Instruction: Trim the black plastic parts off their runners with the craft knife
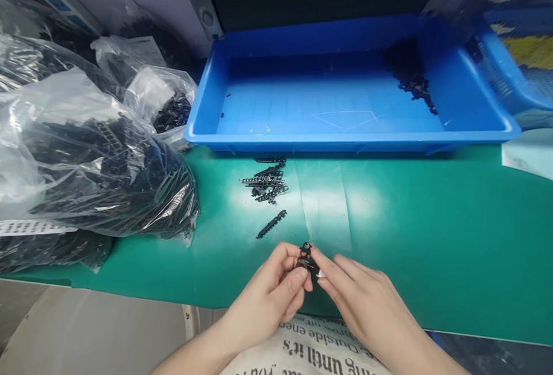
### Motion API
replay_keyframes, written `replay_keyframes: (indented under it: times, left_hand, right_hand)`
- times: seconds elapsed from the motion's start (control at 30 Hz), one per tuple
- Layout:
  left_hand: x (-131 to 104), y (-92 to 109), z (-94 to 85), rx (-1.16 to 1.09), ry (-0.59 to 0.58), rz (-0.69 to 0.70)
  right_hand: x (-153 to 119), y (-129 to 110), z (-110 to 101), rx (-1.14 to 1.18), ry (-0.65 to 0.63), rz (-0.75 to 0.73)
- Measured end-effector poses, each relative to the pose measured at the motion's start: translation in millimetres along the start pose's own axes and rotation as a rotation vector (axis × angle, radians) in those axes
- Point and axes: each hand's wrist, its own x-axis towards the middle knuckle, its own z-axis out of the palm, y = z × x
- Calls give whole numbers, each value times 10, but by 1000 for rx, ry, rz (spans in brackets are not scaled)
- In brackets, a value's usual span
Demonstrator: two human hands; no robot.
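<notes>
Near the front edge of the table I hold a small black plastic part (306, 251) with a ring-shaped end pointing up. My left hand (280, 283) pinches it between thumb and fingers. From the other side, my right hand (352, 286) closes its thumb and forefinger on its lower right, where a small white spot shows. The part's lower portion is hidden by my fingers. Just beyond my hands, a single narrow black plastic strip (271, 224) lies at a slant. Farther back is a loose pile of similar black strips (265, 180).
A long blue tray (345, 136) spans the back of the green table (432, 219), with small black pieces (412, 78) heaped at its right. Clear plastic bags (99, 162) of black parts crowd the left. Another blue container (503, 58) stands at right.
</notes>
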Motion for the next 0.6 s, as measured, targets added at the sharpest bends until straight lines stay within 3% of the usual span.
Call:
replay_keyframes:
  times: [0.23, 0.6]
  left_hand:
    - [50, -13, 3, 13, 15, -6]
    - [88, -134, 6, 151, 167, 39]
  right_hand:
    - [3, -9, 20, -11, 25, 20]
    - [17, -62, 76, -65, 95, 72]
